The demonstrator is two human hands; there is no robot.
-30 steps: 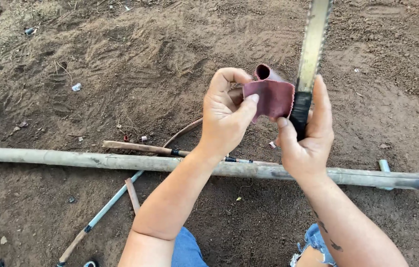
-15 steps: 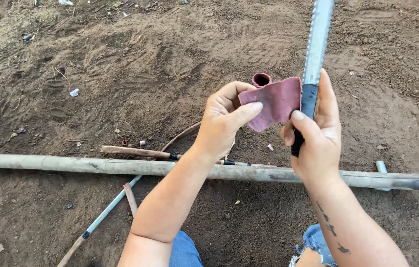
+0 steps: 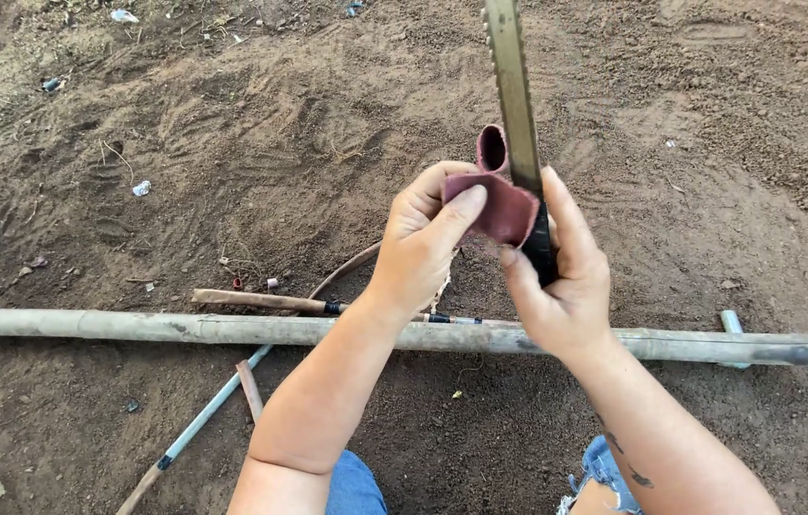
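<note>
left hand (image 3: 418,253): raised, thumb-finger grip closed | right hand (image 3: 561,281): raised, grip closed, thumb up

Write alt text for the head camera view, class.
Two hands hold a long blade upright: the right hand grips its dark base, the left hand presses a reddish sheet against it. Below, a pole lies across bare soil.

- saw blade (image 3: 513,91): dull metal strip, worn grey-tan, toothed edge
- abrasive sheet (image 3: 502,205): maroon, matt, gritty, curled like sandpaper
- long pole (image 3: 232,329): pale, dusty, looks like bamboo
- ground (image 3: 232,143): loose brown soil, rough
</note>
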